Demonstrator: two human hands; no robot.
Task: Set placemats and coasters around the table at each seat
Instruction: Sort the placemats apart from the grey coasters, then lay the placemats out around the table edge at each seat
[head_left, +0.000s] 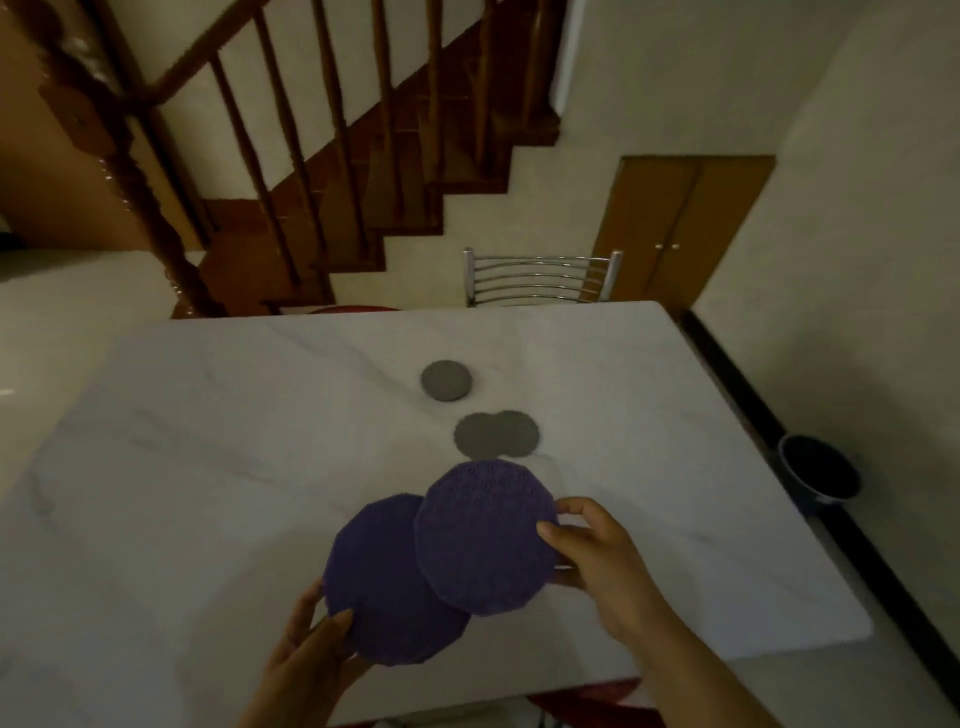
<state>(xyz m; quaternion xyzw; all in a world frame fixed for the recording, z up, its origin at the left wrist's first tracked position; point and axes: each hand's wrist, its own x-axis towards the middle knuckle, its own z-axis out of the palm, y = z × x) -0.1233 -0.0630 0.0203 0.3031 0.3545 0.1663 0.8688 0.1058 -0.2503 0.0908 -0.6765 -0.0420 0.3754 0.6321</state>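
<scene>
Over the near edge of the white marble table (208, 467), the left hand (306, 654) pinches one purple placemat (384, 597) and the right hand (597, 561) grips a second placemat (483, 535) overlapping it. Toward the table's middle lie two overlapping grey coasters (496, 434) and a single coaster (447, 381). A dark bucket (821, 473) stands on the floor by the right edge; its contents cannot be made out.

I see bare marble table (218, 467) from nine to eleven o'clock, grey coasters (496, 434) blocking twelve, open tabletop at two.
</scene>
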